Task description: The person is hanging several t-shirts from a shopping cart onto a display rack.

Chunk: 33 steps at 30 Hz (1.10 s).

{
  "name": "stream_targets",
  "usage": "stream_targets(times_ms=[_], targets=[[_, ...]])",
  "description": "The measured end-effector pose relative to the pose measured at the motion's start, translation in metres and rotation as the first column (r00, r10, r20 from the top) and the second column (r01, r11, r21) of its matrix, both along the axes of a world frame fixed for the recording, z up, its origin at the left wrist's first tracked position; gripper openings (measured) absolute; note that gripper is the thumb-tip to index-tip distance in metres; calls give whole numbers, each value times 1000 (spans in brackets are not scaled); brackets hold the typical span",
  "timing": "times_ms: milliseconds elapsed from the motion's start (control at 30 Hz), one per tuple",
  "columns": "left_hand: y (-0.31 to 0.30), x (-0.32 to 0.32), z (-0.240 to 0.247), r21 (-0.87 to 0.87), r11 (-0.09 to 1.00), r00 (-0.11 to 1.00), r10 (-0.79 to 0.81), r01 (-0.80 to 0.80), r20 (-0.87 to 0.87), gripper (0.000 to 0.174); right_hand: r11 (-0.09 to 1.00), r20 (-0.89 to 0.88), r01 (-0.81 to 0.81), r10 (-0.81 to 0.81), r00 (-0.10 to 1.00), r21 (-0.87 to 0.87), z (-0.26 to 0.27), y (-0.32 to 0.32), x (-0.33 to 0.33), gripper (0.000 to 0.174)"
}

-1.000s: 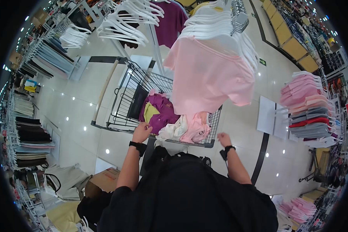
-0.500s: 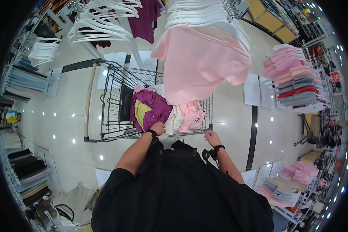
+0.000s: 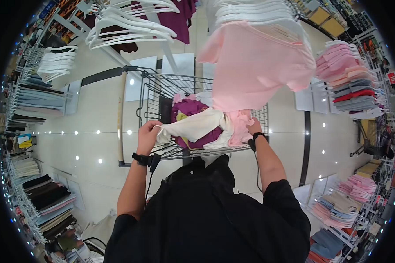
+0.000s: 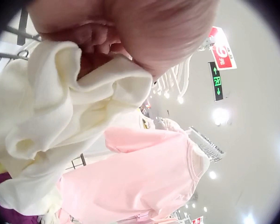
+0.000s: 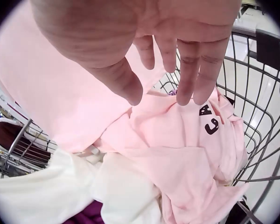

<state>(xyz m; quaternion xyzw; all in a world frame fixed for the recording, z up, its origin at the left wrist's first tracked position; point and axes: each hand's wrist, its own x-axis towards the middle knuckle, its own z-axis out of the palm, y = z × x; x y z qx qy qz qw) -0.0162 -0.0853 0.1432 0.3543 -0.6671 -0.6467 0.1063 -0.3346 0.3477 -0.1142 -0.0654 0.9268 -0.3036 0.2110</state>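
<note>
My left hand (image 3: 149,133) pinches one end of a cream-white garment (image 3: 193,125), stretched leftward over the cart's pile; the left wrist view shows its folds bunched under the curled fingers (image 4: 95,39). Over a pink garment with black lettering (image 5: 191,140), my right hand (image 5: 163,46) hovers with fingers spread and nothing between them. That garment lies at the right end of the wire shopping cart (image 3: 175,81). Purple clothing (image 3: 191,106) and a bit of yellow-green cloth (image 3: 181,116) show beneath the white one. A pink T-shirt (image 3: 259,65) hangs just above the cart.
White hangers (image 3: 131,30) hang at the upper left, more behind the pink T-shirt. Racks of folded clothes (image 3: 44,188) line the left side, and pink and grey garments (image 3: 351,87) hang at the right. The cart's handle (image 3: 120,118) is at its left end.
My left hand has taken hold of the white garment and drawn it up and leftward across the purple clothing. The right hand has moved from outside the cart's near edge to over the pink garment.
</note>
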Motion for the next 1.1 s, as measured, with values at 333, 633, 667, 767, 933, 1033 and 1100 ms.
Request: stream_targets(times_ms=[333,633,667,767,933,1033,1100], targets=[[-17,60,-4,-148,988,987,-12,36,163,19,954,97,-190,172,980,232,-50,-45,48,44],[81,-16,-21,144,899,876,-437,414,203,33,753,-69,-434,464,883,-495,145,-106,171,18],[97,-27,-27,301,868,869,-460,395,184,37,694,-153,-546,546,824,-469,159,-107,178,18],[131,-50,-50,602,736,846,-503,311,179,44,606,-170,-540,559,811,-584,222,-103,183,18],[157,-85,-43,779,473,777,-629,412,-30,39,572,-199,-565,577,792,-595,271,-60,158,15],[172,-102,-36,730,387,696,-699,563,-166,33,567,-175,-527,558,811,-633,293,-28,132,12],[197,-110,-19,729,358,694,-687,583,-217,35,612,-107,-480,543,833,-628,311,-9,118,11]])
